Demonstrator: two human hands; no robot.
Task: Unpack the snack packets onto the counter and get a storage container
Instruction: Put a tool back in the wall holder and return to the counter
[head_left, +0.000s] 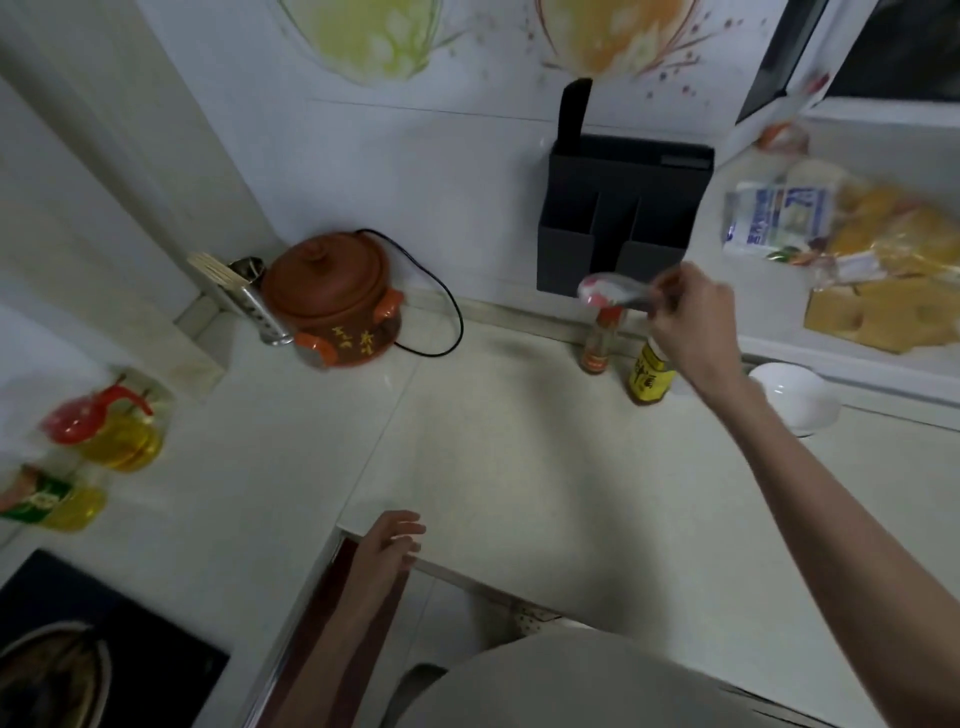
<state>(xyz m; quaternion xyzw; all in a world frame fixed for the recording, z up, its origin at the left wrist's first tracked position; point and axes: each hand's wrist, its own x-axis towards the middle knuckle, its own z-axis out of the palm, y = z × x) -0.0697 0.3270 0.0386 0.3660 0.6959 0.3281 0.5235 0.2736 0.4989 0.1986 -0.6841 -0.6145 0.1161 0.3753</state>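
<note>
while the right hand (685, 317) pinches a small blurred packet (610, 295) above the bottles (623, 358), it should lower it onto bare surface (493, 441) below-left, left hand (395, 535) resting open-fingered at the surface edge.

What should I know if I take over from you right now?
Right hand: pinching a small crinkly clear packet with red print, held in the air above the red-capped little bottle and the yellow-labelled bottle.
Left hand: open, fingers resting on the near edge of the pale stone counter.
More packets, a blue-and-white bag and yellow bags, lie on the white ledge at the right.
Done: no packets on the counter yet.
Left: set the packets down and fetch a storage container; none is visible.
</note>
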